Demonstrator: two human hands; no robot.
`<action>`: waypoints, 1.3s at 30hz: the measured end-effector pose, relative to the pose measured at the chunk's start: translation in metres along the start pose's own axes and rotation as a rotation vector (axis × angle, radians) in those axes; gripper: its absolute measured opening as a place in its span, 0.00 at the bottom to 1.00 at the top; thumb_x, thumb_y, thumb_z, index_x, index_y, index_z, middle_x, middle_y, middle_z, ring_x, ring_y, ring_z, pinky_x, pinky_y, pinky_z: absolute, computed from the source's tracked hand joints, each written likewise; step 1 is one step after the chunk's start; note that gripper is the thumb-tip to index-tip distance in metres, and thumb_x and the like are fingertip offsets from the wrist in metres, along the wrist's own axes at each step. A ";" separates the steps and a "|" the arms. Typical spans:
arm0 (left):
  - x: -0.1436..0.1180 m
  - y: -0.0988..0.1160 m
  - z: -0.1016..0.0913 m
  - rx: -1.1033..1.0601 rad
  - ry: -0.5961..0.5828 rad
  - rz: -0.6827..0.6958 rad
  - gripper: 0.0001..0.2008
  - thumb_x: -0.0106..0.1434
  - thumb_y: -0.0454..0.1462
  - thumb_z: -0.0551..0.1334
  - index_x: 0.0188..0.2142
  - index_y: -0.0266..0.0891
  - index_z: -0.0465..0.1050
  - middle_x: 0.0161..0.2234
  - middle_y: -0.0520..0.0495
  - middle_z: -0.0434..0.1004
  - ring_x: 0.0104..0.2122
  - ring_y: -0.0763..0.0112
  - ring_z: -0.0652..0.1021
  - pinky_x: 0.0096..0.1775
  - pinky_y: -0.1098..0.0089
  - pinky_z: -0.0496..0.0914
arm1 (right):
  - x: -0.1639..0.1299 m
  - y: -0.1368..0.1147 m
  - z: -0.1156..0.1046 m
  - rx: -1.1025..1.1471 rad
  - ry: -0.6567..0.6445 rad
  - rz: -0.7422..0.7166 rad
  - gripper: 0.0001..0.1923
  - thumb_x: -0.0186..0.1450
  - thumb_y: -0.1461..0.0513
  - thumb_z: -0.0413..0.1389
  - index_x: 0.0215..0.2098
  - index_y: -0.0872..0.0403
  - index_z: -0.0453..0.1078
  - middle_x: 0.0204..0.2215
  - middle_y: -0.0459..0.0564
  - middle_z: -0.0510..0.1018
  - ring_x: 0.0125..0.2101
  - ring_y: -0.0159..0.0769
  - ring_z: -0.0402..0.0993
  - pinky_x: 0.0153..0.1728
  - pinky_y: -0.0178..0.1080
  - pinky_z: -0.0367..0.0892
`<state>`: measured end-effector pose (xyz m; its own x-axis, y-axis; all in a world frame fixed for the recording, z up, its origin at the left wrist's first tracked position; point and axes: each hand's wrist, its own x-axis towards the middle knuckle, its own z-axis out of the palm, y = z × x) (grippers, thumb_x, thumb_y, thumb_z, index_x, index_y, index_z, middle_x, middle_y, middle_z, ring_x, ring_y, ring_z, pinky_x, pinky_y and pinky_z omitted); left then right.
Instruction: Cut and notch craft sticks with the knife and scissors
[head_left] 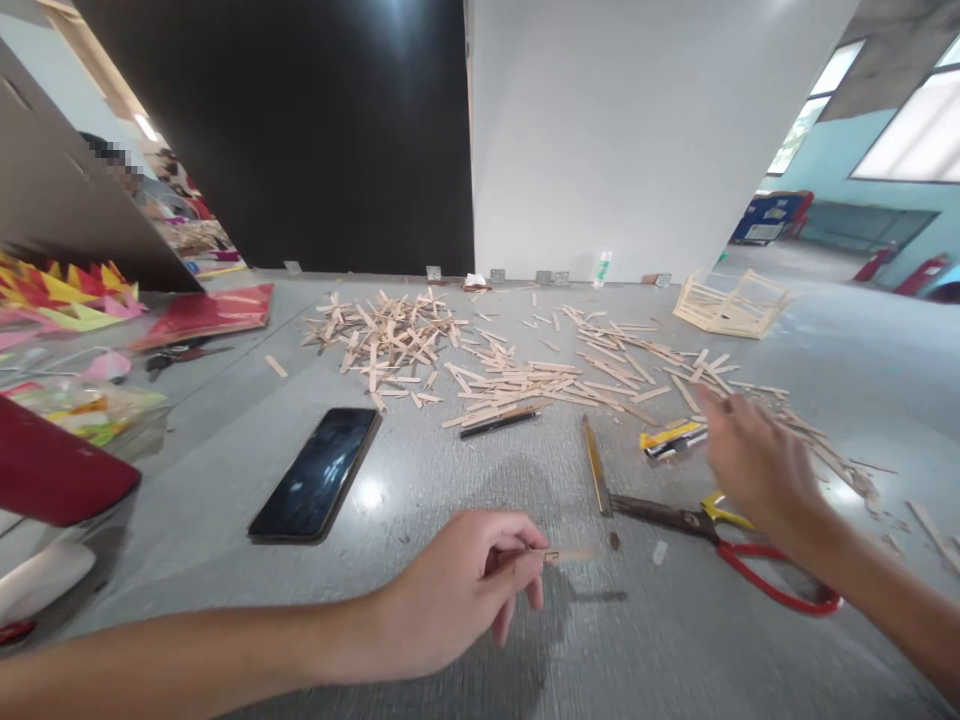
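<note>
My left hand (pixel 469 585) pinches a thin wooden stick (pixel 564 554) between thumb and fingers, low over the grey table (pixel 225 450). My right hand (pixel 757 465), blurred with motion, hovers with its fingers apart just right of a yellow utility knife (pixel 673 438) and above red-and-yellow handled scissors (pixel 720 545). A ruler (pixel 597 464) lies beside the scissors' blades. Many loose wooden sticks (pixel 495 365) are scattered across the table's middle and right.
A black phone (pixel 317 474) lies left of centre, and a dark pen (pixel 498 423) sits at the sticks' edge. A stick frame model (pixel 729 303) stands at the back right, near a glue bottle (pixel 601 269). Red card (pixel 206 312), coloured paper shapes (pixel 67 285) and a red box (pixel 52 470) fill the left.
</note>
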<state>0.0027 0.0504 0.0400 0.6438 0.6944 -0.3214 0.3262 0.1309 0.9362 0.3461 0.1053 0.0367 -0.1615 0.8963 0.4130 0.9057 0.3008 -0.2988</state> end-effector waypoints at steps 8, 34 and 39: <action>0.005 -0.012 0.001 -0.037 -0.044 -0.062 0.14 0.76 0.41 0.53 0.39 0.36 0.72 0.31 0.52 0.77 0.18 0.82 0.70 0.20 0.79 0.58 | -0.015 -0.065 0.026 0.082 -0.386 -0.180 0.09 0.72 0.56 0.55 0.43 0.50 0.75 0.42 0.53 0.77 0.45 0.47 0.75 0.48 0.50 0.70; 0.015 -0.020 -0.005 -0.111 -0.122 -0.231 0.14 0.77 0.38 0.50 0.34 0.39 0.66 0.18 0.57 0.71 0.09 0.79 0.68 0.12 0.80 0.65 | -0.079 -0.070 0.004 -0.101 -0.387 -0.209 0.11 0.77 0.62 0.44 0.47 0.52 0.68 0.39 0.53 0.82 0.35 0.42 0.83 0.33 0.41 0.76; 0.013 -0.015 -0.005 -0.096 -0.122 -0.231 0.15 0.77 0.38 0.50 0.33 0.38 0.67 0.18 0.58 0.69 0.10 0.80 0.68 0.11 0.81 0.64 | -0.077 -0.076 0.001 -0.095 -0.374 -0.433 0.20 0.73 0.72 0.41 0.56 0.55 0.66 0.38 0.50 0.83 0.33 0.36 0.84 0.30 0.35 0.75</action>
<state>0.0030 0.0611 0.0220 0.6402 0.5489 -0.5374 0.4108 0.3465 0.8433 0.2898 0.0139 0.0267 -0.6371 0.7573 0.1434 0.7546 0.6508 -0.0841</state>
